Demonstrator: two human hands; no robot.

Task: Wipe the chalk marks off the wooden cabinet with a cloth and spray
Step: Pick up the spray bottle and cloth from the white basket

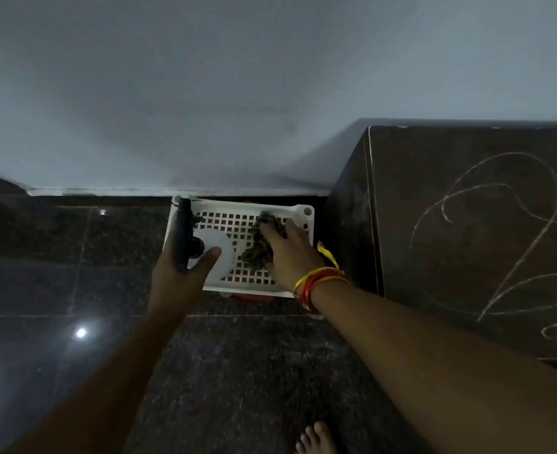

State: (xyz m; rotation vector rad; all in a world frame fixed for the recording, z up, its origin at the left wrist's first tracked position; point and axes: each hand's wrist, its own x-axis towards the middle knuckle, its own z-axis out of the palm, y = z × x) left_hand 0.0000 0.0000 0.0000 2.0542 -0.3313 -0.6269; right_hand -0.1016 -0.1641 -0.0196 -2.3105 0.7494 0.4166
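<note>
The spray bottle (205,250) stands in the white perforated tray (237,283), and its black trigger head is enclosed by the left hand (180,267), thumb laid against the pale, probably smooth and light plastic body; the neck just under the trigger is judged the surest hold. Just to the right of that hand, the crumpled cloth (259,247) is lightly gripped under the curled fingers of the right hand (288,253); being soft and limp, it is best bunched whole. The chalk marks (499,231) on the wooden cabinet (467,158) lie further right, untouched.
</note>
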